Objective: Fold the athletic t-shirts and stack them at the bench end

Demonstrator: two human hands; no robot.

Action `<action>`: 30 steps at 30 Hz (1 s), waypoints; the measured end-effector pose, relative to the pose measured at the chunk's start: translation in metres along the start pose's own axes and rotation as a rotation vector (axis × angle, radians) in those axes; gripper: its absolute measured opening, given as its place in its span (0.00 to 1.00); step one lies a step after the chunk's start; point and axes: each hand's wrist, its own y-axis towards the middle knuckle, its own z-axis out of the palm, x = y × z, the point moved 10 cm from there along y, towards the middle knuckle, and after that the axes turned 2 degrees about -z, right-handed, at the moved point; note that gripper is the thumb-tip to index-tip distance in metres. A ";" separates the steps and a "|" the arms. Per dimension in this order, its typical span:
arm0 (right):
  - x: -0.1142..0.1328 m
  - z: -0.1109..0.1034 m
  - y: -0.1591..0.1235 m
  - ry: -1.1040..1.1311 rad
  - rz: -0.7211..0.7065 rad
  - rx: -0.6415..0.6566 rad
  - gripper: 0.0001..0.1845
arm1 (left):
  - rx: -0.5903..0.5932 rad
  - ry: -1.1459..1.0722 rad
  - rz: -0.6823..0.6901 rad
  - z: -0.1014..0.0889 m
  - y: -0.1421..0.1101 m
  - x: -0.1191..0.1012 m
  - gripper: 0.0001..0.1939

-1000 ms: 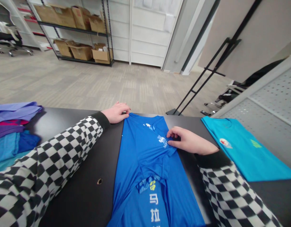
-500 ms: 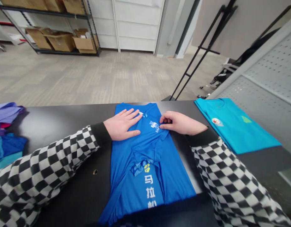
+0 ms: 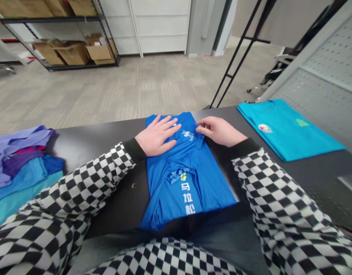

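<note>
- Left hand [image 3: 157, 137]: fingers spread flat on the blue shirt [image 3: 183, 156], which lies beneath it.
- Right hand [image 3: 218, 130]: fingertips at the shirt's edge; whether pinching, I cannot tell.
- A sideways tug there could crease the shirt.

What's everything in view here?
blue shirt: one, blue, table centre
turquoise shirt: one, turquoise, table right
clothes pile: one, multicoloured, table left
table: one, black, foreground
rack: one, black, back left
boxes: several, brown, on rack
cabinets: count unclear, white, back
floor: one, grey, beyond table
stand: one, black, behind table
board: one, beige, by stand
perforated panel: one, grey, right
chairs: two partial, dark, left and right
left hand: one, bare, on blue shirt
right hand: one, bare, at blue shirt's edge
sleeves: two, checked, on arms
</note>
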 end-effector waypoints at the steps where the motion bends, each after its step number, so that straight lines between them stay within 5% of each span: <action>1: 0.007 -0.011 -0.011 0.013 0.020 -0.098 0.16 | 0.015 -0.030 0.022 0.001 -0.002 -0.010 0.36; 5: 0.062 -0.047 -0.097 0.120 0.152 -0.509 0.13 | 0.145 -0.099 0.032 0.026 -0.009 -0.035 0.41; 7: 0.103 -0.040 -0.142 0.199 0.217 -0.534 0.11 | 0.163 -0.104 0.024 0.036 -0.009 -0.037 0.43; 11: 0.197 0.024 -0.186 0.293 0.147 -0.175 0.07 | 0.159 -0.119 0.020 0.041 -0.007 -0.034 0.43; 15: 0.254 0.081 -0.177 0.170 0.017 0.058 0.11 | 0.162 -0.116 0.023 0.040 -0.006 -0.033 0.43; 19: 0.268 0.123 -0.147 -0.127 0.008 0.207 0.15 | 0.155 -0.108 0.030 0.040 -0.006 -0.035 0.43; 23: 0.267 0.142 -0.130 -0.257 0.061 0.231 0.12 | 0.140 -0.107 0.019 0.038 -0.007 -0.035 0.43; 26: 0.263 0.145 -0.134 -0.192 0.118 0.228 0.06 | 0.137 -0.112 0.018 0.038 -0.007 -0.035 0.43; 30: 0.255 0.133 -0.153 0.133 0.241 0.089 0.15 | 0.131 -0.125 0.018 0.040 -0.005 -0.034 0.44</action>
